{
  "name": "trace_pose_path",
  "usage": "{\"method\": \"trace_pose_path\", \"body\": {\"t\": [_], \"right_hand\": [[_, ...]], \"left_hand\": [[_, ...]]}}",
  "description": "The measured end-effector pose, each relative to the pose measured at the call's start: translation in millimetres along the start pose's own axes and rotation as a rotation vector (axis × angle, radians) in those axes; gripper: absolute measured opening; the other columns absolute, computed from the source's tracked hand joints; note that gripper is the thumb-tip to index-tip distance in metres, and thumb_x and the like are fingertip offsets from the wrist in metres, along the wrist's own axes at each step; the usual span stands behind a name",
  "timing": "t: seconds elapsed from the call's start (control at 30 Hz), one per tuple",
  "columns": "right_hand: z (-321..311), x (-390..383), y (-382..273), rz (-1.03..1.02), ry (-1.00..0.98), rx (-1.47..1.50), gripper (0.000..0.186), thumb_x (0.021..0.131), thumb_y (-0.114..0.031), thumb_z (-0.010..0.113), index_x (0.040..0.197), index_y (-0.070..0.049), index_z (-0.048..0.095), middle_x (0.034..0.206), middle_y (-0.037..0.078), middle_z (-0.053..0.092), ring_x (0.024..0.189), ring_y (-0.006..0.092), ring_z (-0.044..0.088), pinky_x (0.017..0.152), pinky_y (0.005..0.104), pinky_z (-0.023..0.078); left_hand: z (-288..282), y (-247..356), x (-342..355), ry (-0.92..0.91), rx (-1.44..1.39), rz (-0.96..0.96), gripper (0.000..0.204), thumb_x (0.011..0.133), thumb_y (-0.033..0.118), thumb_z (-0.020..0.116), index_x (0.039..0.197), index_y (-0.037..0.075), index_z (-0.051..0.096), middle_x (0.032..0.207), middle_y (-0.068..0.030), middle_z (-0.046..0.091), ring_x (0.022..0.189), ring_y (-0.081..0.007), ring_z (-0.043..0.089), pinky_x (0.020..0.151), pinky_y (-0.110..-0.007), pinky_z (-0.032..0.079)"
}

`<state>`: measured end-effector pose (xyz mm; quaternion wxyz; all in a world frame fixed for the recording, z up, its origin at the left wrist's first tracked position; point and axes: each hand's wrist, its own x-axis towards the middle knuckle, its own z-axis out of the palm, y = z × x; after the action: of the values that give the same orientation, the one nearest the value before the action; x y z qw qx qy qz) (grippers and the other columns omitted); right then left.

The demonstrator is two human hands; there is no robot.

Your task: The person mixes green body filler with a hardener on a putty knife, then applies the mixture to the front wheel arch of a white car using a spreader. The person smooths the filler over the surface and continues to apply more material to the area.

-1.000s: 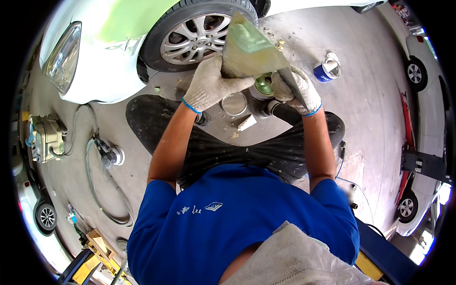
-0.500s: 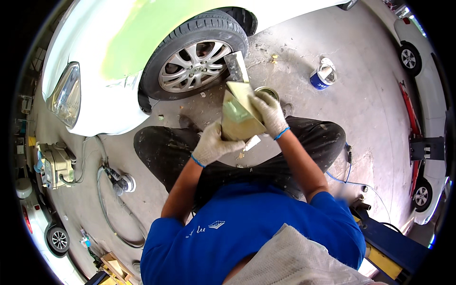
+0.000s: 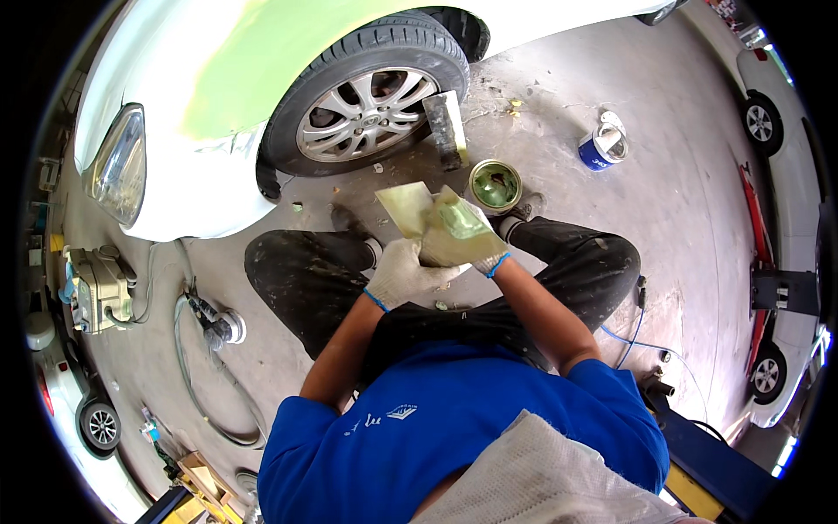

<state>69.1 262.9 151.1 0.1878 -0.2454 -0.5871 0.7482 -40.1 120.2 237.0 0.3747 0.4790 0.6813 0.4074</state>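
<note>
Both of my hands wear whitish work gloves with blue cuffs and meet above the floor between my knees. My left hand (image 3: pixel 406 276) is closed at the lower end of a pale, flat putty spreader (image 3: pixel 403 206), which points up and left. Beside it, a second putty spreader (image 3: pixel 449 248) is tilted and carries a smear of light green putty (image 3: pixel 464 218). My right hand (image 3: pixel 491 262) grips this one from behind, its fingers mostly hidden by the blade. The two spreaders overlap near the middle. Just beyond them stands an open tin (image 3: pixel 496 186) with green putty inside.
Ahead is a white car's wheel (image 3: pixel 371 120) under a green-patched fender (image 3: pixel 253 65). A long block (image 3: pixel 445 131) leans by the tyre. A blue-and-white can (image 3: pixel 602 148) stands right. A round sander (image 3: pixel 229 327) with its hose lies left, and a blue cable (image 3: pixel 650 342) right.
The spreaders have turned: the putty-smeared blade now sits to the right, covering my right hand, and the bare pale blade sits left. The putty tin has come into fuller view.
</note>
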Motion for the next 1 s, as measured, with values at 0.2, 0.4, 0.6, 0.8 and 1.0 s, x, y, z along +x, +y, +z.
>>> {"method": "trace_pose_path", "body": {"t": [0.2, 0.4, 0.6, 0.8, 1.0], "right_hand": [[-30.1, 7.9, -17.8, 0.166, 0.09, -0.202, 0.028, 0.094, -0.017, 0.063, 0.114, 0.002, 0.068, 0.087, 0.005, 0.066, 0.077, 0.0105, 0.062, 0.069, 0.0273, 0.052], [-101.4, 31.5, 114.6, 0.56, 0.313, -0.115, 0.026, 0.092, -0.02, 0.063, 0.107, 0.0, 0.07, 0.075, 0.007, 0.066, 0.062, 0.0168, 0.062, 0.058, 0.0299, 0.05], [-163.5, -17.8, 298.4, 1.05, -0.103, -0.994, 0.037, 0.092, -0.027, 0.058, 0.109, 0.003, 0.071, 0.089, 0.021, 0.074, 0.078, 0.0302, 0.074, 0.069, 0.0414, 0.056], [-113.4, 28.9, 287.2, 0.581, 0.077, -0.703, 0.026, 0.087, -0.018, 0.062, 0.103, 0.001, 0.07, 0.078, 0.011, 0.07, 0.063, 0.0207, 0.066, 0.06, 0.0341, 0.054], [-102.1, 65.4, 279.9, 0.667, 0.125, -0.804, 0.042, 0.084, -0.026, 0.063, 0.119, -0.003, 0.067, 0.101, 0.017, 0.073, 0.095, 0.0284, 0.071, 0.085, 0.0393, 0.056]], "left_hand": [[-70.8, 4.3, -31.3, 0.259, 0.192, -0.078, 0.031, 0.076, 0.025, 0.083, 0.097, 0.002, 0.077, 0.086, -0.0139, 0.076, 0.081, -0.0223, 0.076, 0.073, -0.034, 0.057], [-141.4, -20.0, -126.6, 0.68, 0.16, -0.35, 0.025, 0.079, 0.012, 0.083, 0.094, -0.005, 0.074, 0.076, -0.0041, 0.073, 0.067, -0.0101, 0.065, 0.064, -0.026, 0.053], [-123.2, -84.9, -141.3, 1.031, -0.087, -0.421, 0.025, 0.077, 0.004, 0.083, 0.097, -0.005, 0.07, 0.078, -0.0034, 0.068, 0.062, -0.0077, 0.058, 0.055, -0.023, 0.045], [-121.3, -69.0, -132.5, 1.02, -0.067, -0.58, 0.03, 0.076, 0.004, 0.084, 0.101, -0.004, 0.069, 0.085, -0.0056, 0.07, 0.069, -0.0101, 0.062, 0.062, -0.024, 0.05], [-131.5, -103.3, -147.7, 1.055, 0.024, -0.514, 0.036, 0.074, 0.004, 0.083, 0.105, -0.004, 0.066, 0.097, -0.009, 0.07, 0.081, -0.0142, 0.065, 0.074, -0.029, 0.053]]}}
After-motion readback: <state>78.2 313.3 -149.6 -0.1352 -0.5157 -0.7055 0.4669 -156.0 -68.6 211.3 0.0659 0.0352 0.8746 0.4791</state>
